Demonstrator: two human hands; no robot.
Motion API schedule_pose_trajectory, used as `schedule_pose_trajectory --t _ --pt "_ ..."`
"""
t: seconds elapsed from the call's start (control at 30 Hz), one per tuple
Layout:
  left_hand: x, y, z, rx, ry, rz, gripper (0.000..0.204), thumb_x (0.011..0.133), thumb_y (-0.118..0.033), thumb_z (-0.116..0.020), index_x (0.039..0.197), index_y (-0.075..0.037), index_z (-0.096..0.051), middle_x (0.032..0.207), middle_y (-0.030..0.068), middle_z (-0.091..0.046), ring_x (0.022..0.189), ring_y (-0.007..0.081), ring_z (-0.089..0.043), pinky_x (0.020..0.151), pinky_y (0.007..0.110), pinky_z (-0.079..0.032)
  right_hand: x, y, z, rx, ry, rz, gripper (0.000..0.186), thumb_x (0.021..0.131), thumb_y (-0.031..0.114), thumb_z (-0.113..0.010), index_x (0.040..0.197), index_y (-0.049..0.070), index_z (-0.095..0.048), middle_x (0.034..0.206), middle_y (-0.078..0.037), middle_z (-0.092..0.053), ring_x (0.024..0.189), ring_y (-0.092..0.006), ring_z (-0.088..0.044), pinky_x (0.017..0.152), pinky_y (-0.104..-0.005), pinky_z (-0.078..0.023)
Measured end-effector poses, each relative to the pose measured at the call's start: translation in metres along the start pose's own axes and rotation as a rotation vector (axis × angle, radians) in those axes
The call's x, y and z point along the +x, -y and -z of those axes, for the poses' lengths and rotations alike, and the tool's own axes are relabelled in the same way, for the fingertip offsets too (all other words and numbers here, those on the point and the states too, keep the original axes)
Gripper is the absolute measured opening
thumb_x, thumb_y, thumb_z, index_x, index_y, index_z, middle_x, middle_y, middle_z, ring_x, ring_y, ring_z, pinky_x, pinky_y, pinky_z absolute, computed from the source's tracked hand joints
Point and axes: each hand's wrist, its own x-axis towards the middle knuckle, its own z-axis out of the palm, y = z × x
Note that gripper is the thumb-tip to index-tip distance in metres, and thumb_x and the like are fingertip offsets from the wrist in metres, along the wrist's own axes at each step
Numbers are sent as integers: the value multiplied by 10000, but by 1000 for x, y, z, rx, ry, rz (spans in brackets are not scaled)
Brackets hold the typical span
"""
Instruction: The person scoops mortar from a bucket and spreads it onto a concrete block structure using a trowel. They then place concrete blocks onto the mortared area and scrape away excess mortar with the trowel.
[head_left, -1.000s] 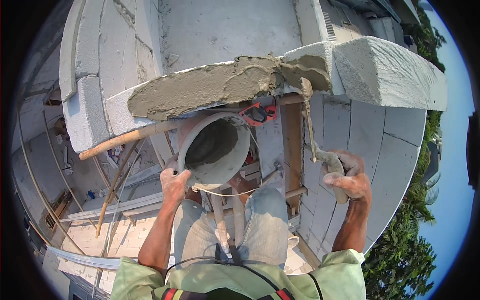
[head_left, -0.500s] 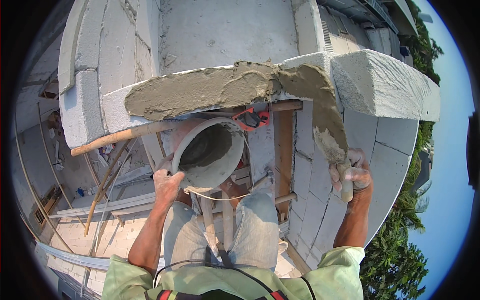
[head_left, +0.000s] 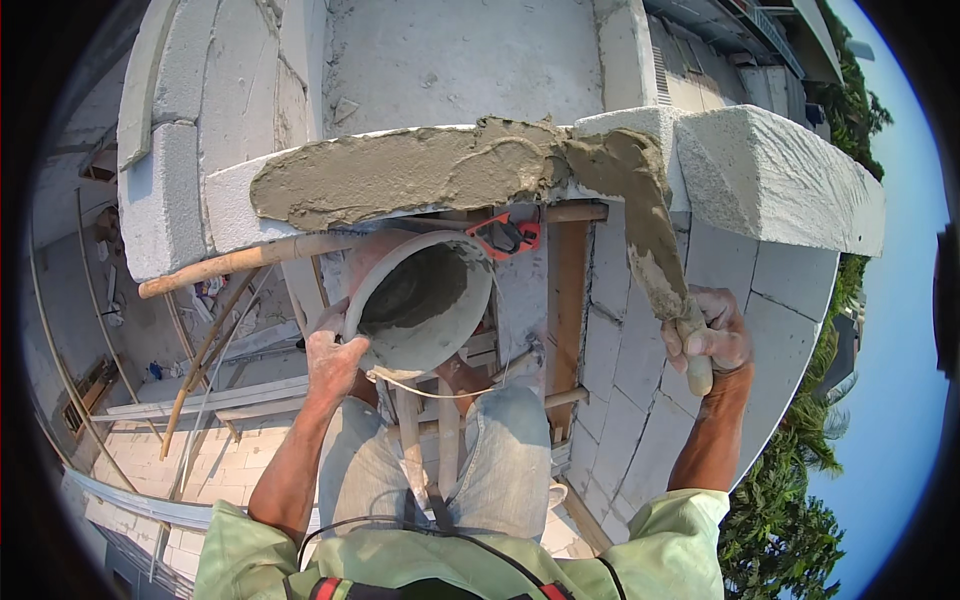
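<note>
My left hand (head_left: 334, 352) grips the near left rim of a grey bucket (head_left: 470, 325), tilted so that wet mortar (head_left: 420, 290) shows inside it. Closed round its handle, my right hand (head_left: 712, 335) holds a mortar-covered trowel (head_left: 655, 245). The trowel's blade lies at the right end of a bed of mortar (head_left: 370, 180) spread along the top of a pale block wall (head_left: 232, 208). Mortar coats the blade, so its outline is partly hidden.
An orange-handled saw (head_left: 505, 237) hangs just beyond the bucket. A rough white block (head_left: 770, 180) sits on the wall at right. A wooden pole (head_left: 240, 262) runs under the wall's near edge. Below are my knees, scaffold poles and a lower floor (head_left: 230, 455).
The trowel and my right hand have shifted slightly right and down, the blade now turned more on edge. My left hand still holds the bucket. The view has moved a little.
</note>
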Motion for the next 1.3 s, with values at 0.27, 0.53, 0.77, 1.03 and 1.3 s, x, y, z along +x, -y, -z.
schedule_pose_trajectory --t 0.27,0.53,0.77,1.03,1.3 --pt "1 17 -6 32 14 -16 465 694 -147 -672 1085 104 -682 997 211 -710 859 222 -653 818 335 -510 -6 -5 33 -31 143 11 525 581 226 -761 926 -151 -641 618 -180 -605 373 -215 -517 338 -320 -425" --pt "-7 5 -10 -89 -66 -90 388 690 -177 -692 961 100 -705 753 168 -689 660 215 -614 668 366 -508 -4 -21 -5 -138 59 -192 563 552 176 -835 1022 -92 -676 699 -139 -634 488 -189 -574 441 -317 -463" --pt "-1 -13 -16 34 -2 10 324 694 -227 -719 735 79 -621 629 143 -595 591 197 -535 577 385 -446 5 -54 -84 -1140 166 57 377 779 248 -802 1035 2 -678 780 -114 -663 714 -210 -689 629 -348 -544" --pt "-15 -24 -30 24 16 78 299 724 -232 -733 732 55 -648 619 70 -557 596 143 -503 564 342 -408 98 -181 -163 -1836 163 309 129 698 79 -725 825 60 -711 813 -74 -698 763 -244 -714 592 -373 -564" --pt "-14 -9 -19 76 -18 64 312 710 -233 -737 721 64 -645 603 90 -542 592 146 -497 573 344 -417 106 -208 -186 -1706 201 534 60 660 135 -694 699 101 -723 770 -65 -706 730 -245 -707 591 -370 -555"
